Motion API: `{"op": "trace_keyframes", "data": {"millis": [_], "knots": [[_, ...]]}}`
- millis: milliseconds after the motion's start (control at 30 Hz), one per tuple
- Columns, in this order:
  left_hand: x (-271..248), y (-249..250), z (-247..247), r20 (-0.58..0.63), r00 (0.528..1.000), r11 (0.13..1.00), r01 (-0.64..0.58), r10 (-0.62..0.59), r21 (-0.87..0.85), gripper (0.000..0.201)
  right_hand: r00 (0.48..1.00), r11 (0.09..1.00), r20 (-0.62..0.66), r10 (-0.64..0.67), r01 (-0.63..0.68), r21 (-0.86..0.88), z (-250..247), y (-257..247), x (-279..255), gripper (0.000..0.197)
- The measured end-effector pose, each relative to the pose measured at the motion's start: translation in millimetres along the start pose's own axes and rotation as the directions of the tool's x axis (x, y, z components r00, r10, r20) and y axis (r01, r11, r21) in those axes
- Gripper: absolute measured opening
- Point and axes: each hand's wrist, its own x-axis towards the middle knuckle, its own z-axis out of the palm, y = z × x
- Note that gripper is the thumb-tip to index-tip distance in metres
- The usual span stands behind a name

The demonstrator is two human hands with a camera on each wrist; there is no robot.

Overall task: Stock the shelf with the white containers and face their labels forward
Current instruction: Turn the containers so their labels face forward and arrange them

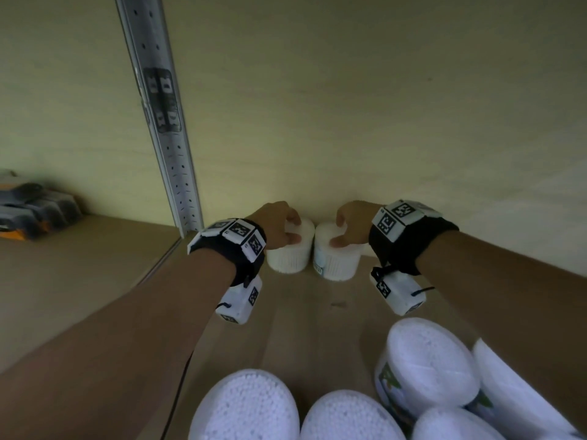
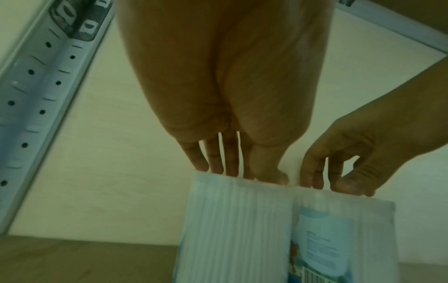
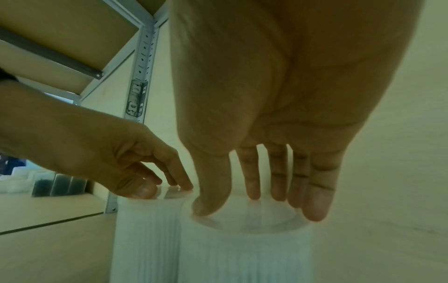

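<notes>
Two white ribbed containers stand side by side at the back of the shelf (image 1: 301, 312), against the wall. My left hand (image 1: 293, 228) grips the lid of the left container (image 1: 289, 255) from above with its fingertips. My right hand (image 1: 339, 231) grips the lid of the right container (image 1: 338, 265) the same way. The right container's blue label (image 1: 318, 265) faces left, toward its neighbour, and shows in the left wrist view as the label (image 2: 320, 239). No label shows on the left container (image 2: 230, 229). In the right wrist view my fingers (image 3: 315, 201) ring the lid rim.
Several more white containers (image 1: 247, 408) lie close in the foreground, some with green labels. A perforated metal upright (image 1: 165, 138) stands left of the pair. Dark and orange packs (image 1: 31, 211) sit on the neighbouring shelf at far left. Bare board lies between the foreground containers and the pair.
</notes>
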Motion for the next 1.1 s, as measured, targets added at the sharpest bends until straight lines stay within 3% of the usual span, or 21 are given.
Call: {"op": "trace_keyframes", "data": {"millis": [167, 433, 600, 733, 867, 1100], "knots": [[-0.7, 1.0, 0.2, 0.0, 1.0, 1.0, -0.004, 0.004, 0.006, 0.044, 1.0, 1.0, 0.004, -0.002, 0.002, -0.007, -0.3, -2.0, 0.3, 0.06], [0.1, 0.4, 1.4, -0.007, 1.0, 1.0, -0.003, 0.003, 0.001, 0.044, 0.993, 0.993, 0.006, -0.117, 0.117, 0.033, -4.5, 5.8, -3.9, 0.054], [-0.8, 1.4, 1.3, -0.015, 1.0, 1.0, 0.0, 0.0, -0.006, 0.044, 0.991, 0.994, -0.109, -0.078, 0.086, 0.071, -5.9, 4.4, -6.1, 0.042], [-2.1, 2.4, 0.2, -0.012, 1.0, 1.0, -0.003, 0.003, 0.001, 0.044, 0.999, 0.998, -0.048, -0.01, 0.012, 0.056, 2.5, 2.7, -2.5, 0.057], [-2.1, 2.3, 1.4, -0.002, 1.0, 1.0, -0.004, 0.004, -0.009, 0.044, 1.0, 0.999, -0.026, 0.003, -0.002, 0.046, 4.4, 1.9, -1.8, 0.058], [-2.1, 1.8, 2.3, -0.01, 1.0, 1.0, -0.011, 0.01, -0.021, 0.044, 0.997, 0.996, 0.009, -0.083, 0.082, 0.031, -1.0, 6.6, -6.1, 0.052]]}}
